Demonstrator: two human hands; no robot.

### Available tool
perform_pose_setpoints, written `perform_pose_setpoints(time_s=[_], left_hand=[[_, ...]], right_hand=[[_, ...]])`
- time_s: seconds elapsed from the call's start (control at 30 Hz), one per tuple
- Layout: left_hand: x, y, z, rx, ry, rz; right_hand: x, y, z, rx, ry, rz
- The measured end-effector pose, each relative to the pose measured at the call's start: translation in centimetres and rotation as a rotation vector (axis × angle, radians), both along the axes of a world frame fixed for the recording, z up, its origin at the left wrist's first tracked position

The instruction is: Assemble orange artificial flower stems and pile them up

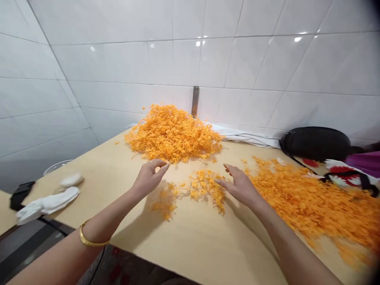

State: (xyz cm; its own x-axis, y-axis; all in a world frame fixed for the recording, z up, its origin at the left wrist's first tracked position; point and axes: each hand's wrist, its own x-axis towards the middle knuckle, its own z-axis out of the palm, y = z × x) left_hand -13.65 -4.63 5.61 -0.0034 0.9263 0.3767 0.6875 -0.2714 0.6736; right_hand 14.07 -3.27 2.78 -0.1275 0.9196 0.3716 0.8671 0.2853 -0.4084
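While the left hand [149, 177] and right hand [240, 186] hang empty, grips spread, the light, tangled orange sprigs [204, 189] between them look springy, best gathered by the loose clump.

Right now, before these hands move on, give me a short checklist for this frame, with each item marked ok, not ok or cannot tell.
1. Left hand empty: ok, fingers curled, nothing visible in them.
2. Right hand empty: ok, fingers spread, nothing visible in them.
3. Small clump of orange sprigs lying between the hands, apart from the larger piles: ok.
4. Right hand's fingertips touching the small clump of orange sprigs: cannot tell, they are very close.
5. Spread pile of orange sprigs kept back from the front edge of the wooden table: not ok, it runs close to that edge.
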Motion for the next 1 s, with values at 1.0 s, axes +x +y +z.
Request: perform_pose_setpoints(time_s=[1.0], left_hand=[[14.1,6.0,-5.9,-0.764,-1.528,-0.504]], right_hand=[[-2.3,0.6,-2.7,-0.169,1.063,0.107]])
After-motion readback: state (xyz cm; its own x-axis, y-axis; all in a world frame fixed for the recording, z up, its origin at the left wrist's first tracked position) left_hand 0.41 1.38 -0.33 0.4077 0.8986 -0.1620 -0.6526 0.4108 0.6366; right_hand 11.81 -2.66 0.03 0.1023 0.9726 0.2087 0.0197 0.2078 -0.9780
